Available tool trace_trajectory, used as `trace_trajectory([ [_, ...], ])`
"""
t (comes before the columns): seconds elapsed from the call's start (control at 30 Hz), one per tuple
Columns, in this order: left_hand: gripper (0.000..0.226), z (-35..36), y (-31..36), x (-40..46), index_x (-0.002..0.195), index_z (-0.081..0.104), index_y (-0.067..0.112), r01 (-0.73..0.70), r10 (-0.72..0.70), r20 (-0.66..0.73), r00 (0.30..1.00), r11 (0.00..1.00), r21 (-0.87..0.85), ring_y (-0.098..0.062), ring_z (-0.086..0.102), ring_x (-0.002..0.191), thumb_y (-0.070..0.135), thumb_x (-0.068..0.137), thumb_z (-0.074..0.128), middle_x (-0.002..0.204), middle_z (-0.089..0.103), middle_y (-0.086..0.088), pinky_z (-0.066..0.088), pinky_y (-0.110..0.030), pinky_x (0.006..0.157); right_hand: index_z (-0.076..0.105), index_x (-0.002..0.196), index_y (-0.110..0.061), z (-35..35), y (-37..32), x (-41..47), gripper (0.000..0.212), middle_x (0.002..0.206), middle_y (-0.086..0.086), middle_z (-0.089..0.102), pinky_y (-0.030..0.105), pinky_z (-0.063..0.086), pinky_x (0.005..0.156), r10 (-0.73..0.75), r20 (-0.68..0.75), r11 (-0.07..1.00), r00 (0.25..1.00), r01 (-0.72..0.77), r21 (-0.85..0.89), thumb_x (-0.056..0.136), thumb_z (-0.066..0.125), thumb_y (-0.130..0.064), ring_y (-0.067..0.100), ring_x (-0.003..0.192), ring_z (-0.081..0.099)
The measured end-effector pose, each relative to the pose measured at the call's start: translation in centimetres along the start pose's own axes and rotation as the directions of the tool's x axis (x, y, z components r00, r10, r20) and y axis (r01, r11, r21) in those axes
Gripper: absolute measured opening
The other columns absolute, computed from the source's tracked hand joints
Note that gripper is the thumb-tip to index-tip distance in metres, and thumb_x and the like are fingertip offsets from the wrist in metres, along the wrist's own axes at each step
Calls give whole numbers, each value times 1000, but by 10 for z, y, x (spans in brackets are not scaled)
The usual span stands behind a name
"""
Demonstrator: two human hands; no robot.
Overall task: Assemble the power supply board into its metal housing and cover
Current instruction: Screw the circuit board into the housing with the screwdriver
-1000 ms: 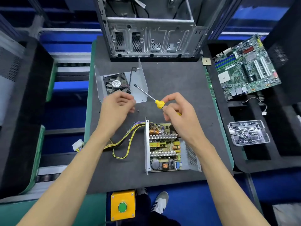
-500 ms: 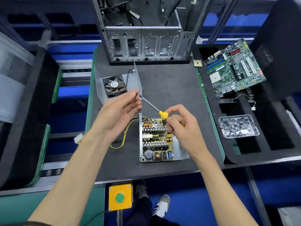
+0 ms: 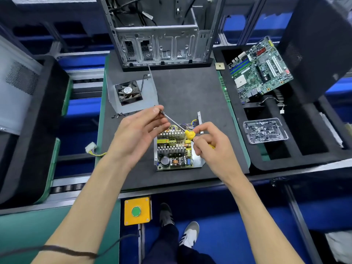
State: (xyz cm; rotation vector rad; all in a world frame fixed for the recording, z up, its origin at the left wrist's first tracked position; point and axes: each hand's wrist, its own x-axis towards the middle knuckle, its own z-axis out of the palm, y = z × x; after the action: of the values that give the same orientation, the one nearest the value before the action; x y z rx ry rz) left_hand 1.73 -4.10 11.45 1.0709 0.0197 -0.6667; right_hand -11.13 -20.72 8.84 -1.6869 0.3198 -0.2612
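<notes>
Head: hands (image 3: pixel 141 134) hide the screwdriver (image 3: pixel 176 123) tip.

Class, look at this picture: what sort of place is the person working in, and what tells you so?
Probably a computer assembly or repair workstation. An open computer case stands at the back of the mat, a motherboard lies in a foam tray, and a tray of screws sits nearby.

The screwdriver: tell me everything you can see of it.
The screwdriver has a slim bare metal shaft and a yellow handle with a dark band. It is held in the air above the power supply board, slanting from the handle at lower right up to the tip at upper left. The right hand grips the handle; the left hand pinches the tip between its fingertips.
</notes>
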Motion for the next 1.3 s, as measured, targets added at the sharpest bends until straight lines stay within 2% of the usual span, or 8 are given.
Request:
trace_trajectory([
  [0.17,11,4,-9,-16,93,78,2,-95,102,-38,994,984,150,-24,70,83,6,92,67,88,70,-15,60,-31,79,60,95,-30,-4,1,-22,9,60,-4,64,13,39,51,-6,-22,1000,1000,6,-15,89,59,-35,4,51,49],
  [0.3,11,7,-12,-26,90,81,5,-6,7,-41,999,1000,19,-22,73,85,8,89,70,86,72,-9,60,-30,80,62,99,-28,-6,0,-35,9,68,2,70,9,36,47,23,-34,991,999,-18,132,91,65,-31,2,46,49],
  [0.5,12,15,-19,-34,89,80,5,85,-90,-50,995,992,-94,-20,74,84,11,90,70,85,74,-8,60,-28,77,65,104,-19,-10,-2,-49,9,78,10,72,23,38,37,23,-57,961,998,-6,277,95,68,-18,14,48,46],
  [0.77,13,30,-30,-44,90,77,4,83,-90,-78,993,992,-95,-24,76,86,9,94,65,88,75,-13,61,-29,72,80,97,-19,-20,-16,-55,16,85,16,75,26,58,53,74,-167,834,983,31,551,91,69,-8,23,68,71],
  [1.0,21,33,-59,-52,103,69,-4,222,-233,-40,972,957,-188,-28,76,92,14,91,67,97,76,-18,62,-30,70,72,99,-12,-25,-16,-51,9,77,4,71,27,56,48,3,-356,899,935,153,410,97,64,-14,16,60,63],
  [1.13,33,23,-70,-53,107,73,1,151,-134,-101,986,971,183,-27,76,91,31,94,68,98,77,-17,61,-29,68,65,98,-11,-30,-8,-50,16,75,-4,65,25,47,41,-34,-390,928,920,174,328,97,64,-27,9,58,54],
  [1.23,18,6,-80,-53,89,78,13,-20,153,-173,973,803,596,-21,71,68,25,96,67,75,75,-6,57,-26,57,64,95,-27,-34,2,-50,11,74,-9,63,27,42,45,-88,-350,974,933,153,165,96,60,-37,11,60,52],
  [1.3,14,-2,-91,-54,86,76,17,-52,211,-114,971,650,758,-16,69,64,20,95,65,70,73,-1,57,-25,57,63,92,-40,-33,10,-50,8,76,-11,64,25,40,55,-138,-300,989,944,146,3,98,57,-40,8,60,53],
])
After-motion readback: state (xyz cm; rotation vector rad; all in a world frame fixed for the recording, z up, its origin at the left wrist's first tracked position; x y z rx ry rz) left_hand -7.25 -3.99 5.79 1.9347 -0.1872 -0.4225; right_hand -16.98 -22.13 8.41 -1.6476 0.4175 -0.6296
